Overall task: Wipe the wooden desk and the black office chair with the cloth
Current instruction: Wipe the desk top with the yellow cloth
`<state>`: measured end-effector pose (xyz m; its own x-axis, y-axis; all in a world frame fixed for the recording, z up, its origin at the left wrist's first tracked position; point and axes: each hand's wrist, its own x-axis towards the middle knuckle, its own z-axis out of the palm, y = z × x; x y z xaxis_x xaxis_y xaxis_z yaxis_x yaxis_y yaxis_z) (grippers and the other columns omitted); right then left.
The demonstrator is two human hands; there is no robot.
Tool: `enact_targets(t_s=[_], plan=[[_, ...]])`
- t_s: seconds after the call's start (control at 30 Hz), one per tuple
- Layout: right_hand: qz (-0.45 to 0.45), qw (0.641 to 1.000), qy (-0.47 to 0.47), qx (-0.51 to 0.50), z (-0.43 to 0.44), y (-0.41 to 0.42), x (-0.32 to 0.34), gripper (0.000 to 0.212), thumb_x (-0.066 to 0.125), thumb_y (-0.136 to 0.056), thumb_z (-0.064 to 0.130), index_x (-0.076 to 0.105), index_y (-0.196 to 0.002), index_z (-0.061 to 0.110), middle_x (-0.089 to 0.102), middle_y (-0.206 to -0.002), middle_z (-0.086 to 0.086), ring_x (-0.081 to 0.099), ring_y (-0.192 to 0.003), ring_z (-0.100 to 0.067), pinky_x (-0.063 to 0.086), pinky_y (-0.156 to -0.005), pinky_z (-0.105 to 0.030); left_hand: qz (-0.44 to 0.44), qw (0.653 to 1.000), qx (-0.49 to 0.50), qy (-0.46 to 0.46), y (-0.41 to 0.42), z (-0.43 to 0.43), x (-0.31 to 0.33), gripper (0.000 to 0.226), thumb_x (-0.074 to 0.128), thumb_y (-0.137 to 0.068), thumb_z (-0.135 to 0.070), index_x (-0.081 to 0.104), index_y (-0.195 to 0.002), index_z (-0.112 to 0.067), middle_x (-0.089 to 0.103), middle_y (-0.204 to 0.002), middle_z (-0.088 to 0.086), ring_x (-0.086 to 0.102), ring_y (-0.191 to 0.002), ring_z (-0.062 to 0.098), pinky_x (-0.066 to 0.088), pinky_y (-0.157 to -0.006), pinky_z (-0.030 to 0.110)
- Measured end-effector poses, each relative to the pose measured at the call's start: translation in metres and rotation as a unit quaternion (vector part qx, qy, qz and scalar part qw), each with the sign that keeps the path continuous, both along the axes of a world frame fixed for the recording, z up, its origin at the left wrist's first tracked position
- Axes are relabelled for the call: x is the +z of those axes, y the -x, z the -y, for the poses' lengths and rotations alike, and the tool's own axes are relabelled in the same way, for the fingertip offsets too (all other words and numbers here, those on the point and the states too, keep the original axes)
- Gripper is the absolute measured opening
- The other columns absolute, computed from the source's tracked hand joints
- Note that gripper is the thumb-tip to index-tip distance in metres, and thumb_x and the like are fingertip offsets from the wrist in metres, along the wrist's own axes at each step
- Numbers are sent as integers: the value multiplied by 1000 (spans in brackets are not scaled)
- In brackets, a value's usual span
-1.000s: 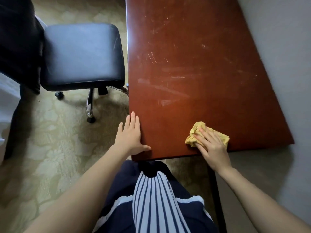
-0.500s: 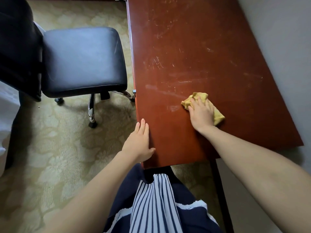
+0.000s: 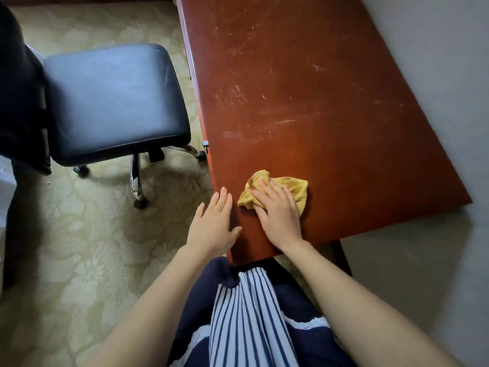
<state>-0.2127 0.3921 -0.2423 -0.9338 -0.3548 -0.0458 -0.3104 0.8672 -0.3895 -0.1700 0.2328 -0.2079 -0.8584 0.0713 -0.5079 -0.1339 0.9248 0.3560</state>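
One crumpled yellow cloth [image 3: 295, 188]

The desk [image 3: 317, 102] was a glossy reddish-brown, glowing more orange near the cloth, and marked with pale scratches and dull smears. The cloth [image 3: 295, 188] was mustard yellow. The chair [image 3: 113, 102] had a black seat with a greyish sheen, silver legs [image 3: 135, 176] and black casters [image 3: 140, 203]. The carpet [image 3: 79, 247] was pale olive-beige with a lighter cream, leaf-like pattern. The wall [image 3: 436, 62] was plain grey. The person's clothing [image 3: 195, 308] was navy blue, with a panel [image 3: 238, 327] of navy and white vertical stripes and a white lacy trim [image 3: 309, 323].
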Motion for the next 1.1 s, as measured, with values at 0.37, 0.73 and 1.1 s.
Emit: enact_targets(t_s=[0.37, 0.73, 1.1], plan=[[-60, 993, 8, -100, -120, -21, -9, 37, 60, -85, 13, 64, -122, 19, 56, -135, -3, 46, -130, -26, 27, -111, -46, -50, 990, 101, -80, 49, -56, 20, 67, 57, -92, -38, 26, -149, -21, 6, -160, 8, -1, -147, 28, 4, -118, 43], [-74, 960, 0, -271, -283, 70, -11, 36, 63, -89, 6, 61, -125, 8, 55, -134, -16, 44, -129, -38, 29, -110, -52, -20, 998, 1, 57, 101, -152, 2, 105, 55, -80, -67, -9, -152, -23, -23, -157, 11, -18, -144, 33, 0, -112, 60], [-109, 854, -1, -508, -339, 137, -18, 33, 51, -96, 21, 60, -128, 20, 51, -140, 0, 39, -134, -22, 19, -111, -39, 13, 987, -38, 156, 120, -185, -13, 125, 49, -66, -84, -23, -148, -22, -25, -155, 17, -15, -143, 43, 2, -109, 65]])
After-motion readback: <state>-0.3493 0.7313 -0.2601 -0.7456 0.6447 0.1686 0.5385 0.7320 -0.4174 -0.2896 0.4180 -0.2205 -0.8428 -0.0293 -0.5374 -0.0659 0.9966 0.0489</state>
